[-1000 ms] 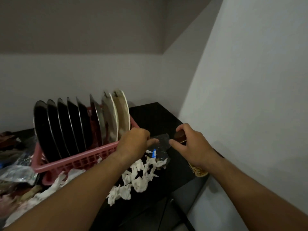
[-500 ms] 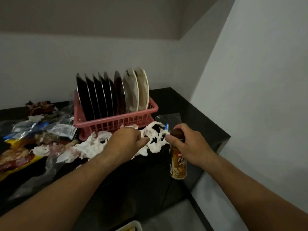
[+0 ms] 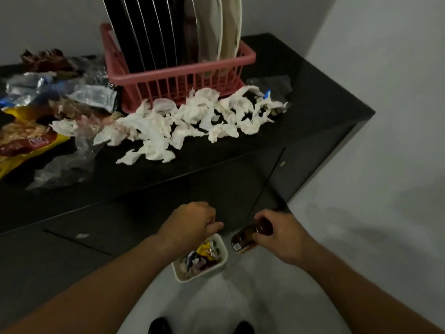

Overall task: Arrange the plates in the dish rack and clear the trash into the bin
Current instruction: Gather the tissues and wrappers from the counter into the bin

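Several dark and pale plates (image 3: 168, 32) stand upright in the pink dish rack (image 3: 183, 83) on the black counter (image 3: 216, 155). Crumpled white tissues (image 3: 192, 119) lie in front of the rack. A white bin (image 3: 202, 259) on the floor below holds wrappers. My right hand (image 3: 281, 235) grips a small brown bottle (image 3: 245, 239) by its cap end, tilted just right of the bin. My left hand (image 3: 192, 225) hovers over the bin's far edge with curled fingers; nothing shows in it.
Foil and plastic wrappers (image 3: 48, 92) and a yellow snack bag (image 3: 26, 141) cover the counter's left side. A clear plastic piece (image 3: 272, 85) lies right of the rack. Black cabinet doors (image 3: 192, 196) face me. White walls close in at the right. Dark shoes (image 3: 243, 327) stand on the pale floor.
Both hands dropped from the counter top down to the bin on the floor. My right hand carried the brown bottle down with it, and the view tilted downward.
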`<act>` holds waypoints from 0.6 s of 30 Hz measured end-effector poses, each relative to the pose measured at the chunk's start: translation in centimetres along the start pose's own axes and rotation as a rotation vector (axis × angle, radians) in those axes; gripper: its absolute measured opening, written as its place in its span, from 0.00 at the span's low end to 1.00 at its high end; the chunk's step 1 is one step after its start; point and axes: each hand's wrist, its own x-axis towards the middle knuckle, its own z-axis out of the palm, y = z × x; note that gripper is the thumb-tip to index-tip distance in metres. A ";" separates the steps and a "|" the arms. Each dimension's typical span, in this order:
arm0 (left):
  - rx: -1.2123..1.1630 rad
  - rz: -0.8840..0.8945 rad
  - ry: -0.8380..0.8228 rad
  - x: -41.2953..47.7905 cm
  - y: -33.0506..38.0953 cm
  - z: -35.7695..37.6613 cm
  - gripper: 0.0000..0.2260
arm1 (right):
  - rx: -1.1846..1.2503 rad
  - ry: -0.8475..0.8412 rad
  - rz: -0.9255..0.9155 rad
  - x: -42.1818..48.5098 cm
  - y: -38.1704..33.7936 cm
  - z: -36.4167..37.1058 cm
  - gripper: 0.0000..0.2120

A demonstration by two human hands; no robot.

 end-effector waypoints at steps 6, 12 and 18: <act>0.072 -0.121 -0.134 -0.6 -9.2 13.2 0.12 | -0.018 -0.022 0.040 5.8 4.5 13.2 0.12; 0.114 -0.234 -0.186 -0.3 -18.6 24.5 0.13 | -0.127 -0.067 0.019 14.1 9.8 27.2 0.12; 0.121 -0.321 -0.124 -0.6 -25.0 32.9 0.11 | -0.073 -0.230 0.029 21.7 13.9 39.9 0.09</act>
